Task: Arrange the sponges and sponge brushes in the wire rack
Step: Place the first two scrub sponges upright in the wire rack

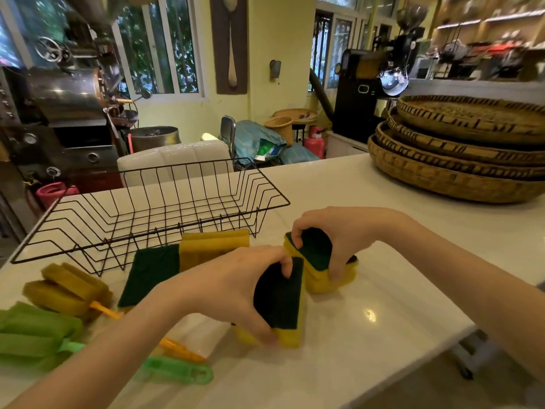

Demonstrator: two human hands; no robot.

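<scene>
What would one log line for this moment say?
left hand: grips sponge | right hand: grips sponge stack | wire rack: empty | brushes: on counter

Wire rack (pixel 153 214) empty — sponges (pixel 280 302) and sponge brushes (pixel 67 287) lie before it.

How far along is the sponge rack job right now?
Nothing is done: the wire rack holds nothing. In hand: the left hand and right hand each grip a green-topped sponge. Left: those, two loose sponges and the sponge brushes on the counter.
</scene>
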